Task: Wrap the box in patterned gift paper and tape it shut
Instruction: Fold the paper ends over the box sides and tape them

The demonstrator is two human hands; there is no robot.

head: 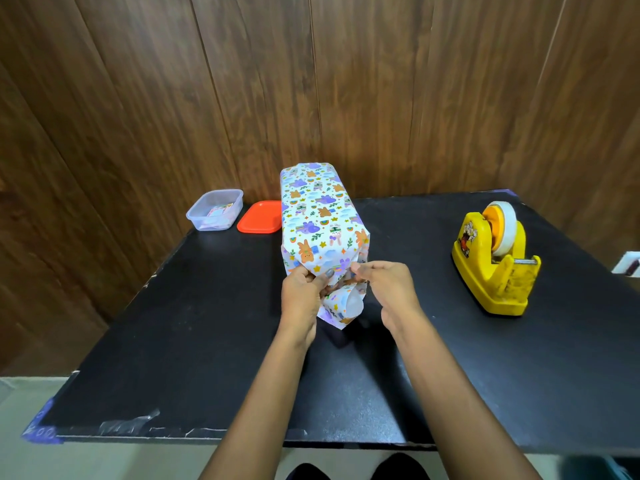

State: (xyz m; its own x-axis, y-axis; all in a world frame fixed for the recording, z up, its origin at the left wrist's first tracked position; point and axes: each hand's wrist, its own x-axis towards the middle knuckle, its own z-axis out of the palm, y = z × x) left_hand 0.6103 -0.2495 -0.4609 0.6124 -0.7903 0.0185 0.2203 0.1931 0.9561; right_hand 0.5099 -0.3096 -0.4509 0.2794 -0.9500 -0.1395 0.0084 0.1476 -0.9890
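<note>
Head view, left hand (pixel 302 289) pinching the gift paper (pixel 320 216) at the box's near end, fingers curled, right hand (pixel 382 289) pinching the loose flap (pixel 341 308) beside it, black table (pixel 207 341) lying beneath.

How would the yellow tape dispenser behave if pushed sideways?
The yellow tape dispenser looks chunky with a broad flat base, so it probably slides rather than tips. Its tape roll sits high, so a push there might rock it.
</note>
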